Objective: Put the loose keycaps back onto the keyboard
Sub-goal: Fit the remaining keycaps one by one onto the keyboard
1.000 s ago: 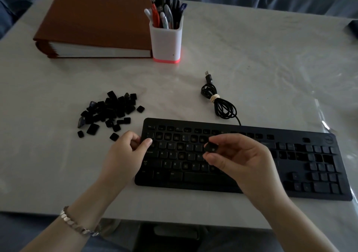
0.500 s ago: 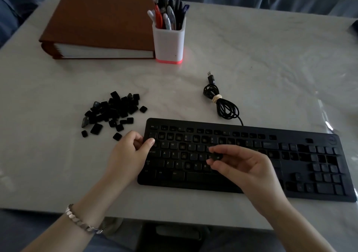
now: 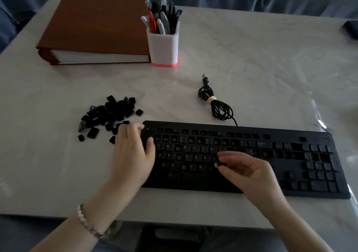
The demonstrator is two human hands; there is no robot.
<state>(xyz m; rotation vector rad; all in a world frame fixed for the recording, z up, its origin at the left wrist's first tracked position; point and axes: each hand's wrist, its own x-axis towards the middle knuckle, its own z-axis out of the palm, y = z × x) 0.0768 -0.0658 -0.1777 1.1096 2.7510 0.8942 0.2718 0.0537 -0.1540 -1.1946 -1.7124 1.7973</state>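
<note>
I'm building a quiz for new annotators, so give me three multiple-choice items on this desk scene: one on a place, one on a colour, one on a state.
1. Where does the pile of loose black plastic keycaps lie relative to the flat black keyboard?
A. To its left
B. To its right
C. On top of its keys

2. What colour is the base band of the white square pen holder?
A. Green
B. Blue
C. Pinkish red

3. In what state is the keyboard's black cable?
A. Stretched straight
B. Coiled and tied, plug lying free
C. Plugged into a laptop

Answers:
1 A: the pile sits on the white marbled table beside the keyboard's left end.
2 C: the band shows pinkish red.
3 B: a pale tie binds the coil, and the USB plug lies on the table.
</note>
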